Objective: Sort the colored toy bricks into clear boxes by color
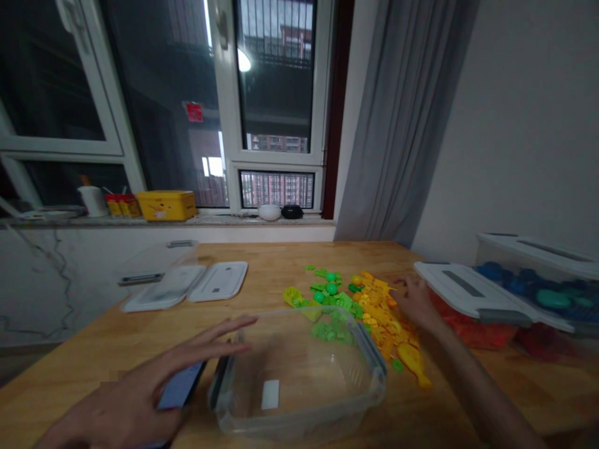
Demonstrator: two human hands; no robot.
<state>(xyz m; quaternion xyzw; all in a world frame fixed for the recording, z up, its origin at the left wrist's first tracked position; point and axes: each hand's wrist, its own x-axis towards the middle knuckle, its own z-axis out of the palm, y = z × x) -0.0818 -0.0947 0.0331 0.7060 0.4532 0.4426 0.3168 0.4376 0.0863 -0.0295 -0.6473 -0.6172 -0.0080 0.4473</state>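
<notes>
In front of me stands a clear plastic container [299, 415] without a lid, a small white label on it. My left hand [145, 380] is at its left side, fingers spread and reaching over the rim, gripping nothing. Under that hand lies a flat dark-edged thing like a phone or tablet [180, 386], partly covered. My right hand [414, 302] is at the right edge of a pile of yellow toy pieces [379, 305], slightly blurred, with fingers curved but apart. Left of the yellow pile are green toy pieces [344, 302], some seen through the container wall.
At right, a lidded box of red pieces [472, 327] and a box of blue pieces [538, 290] stand close to my right arm. White lids [218, 280] and another clear box [159, 262] are at the back left. A yellow box [167, 206] sits on the windowsill.
</notes>
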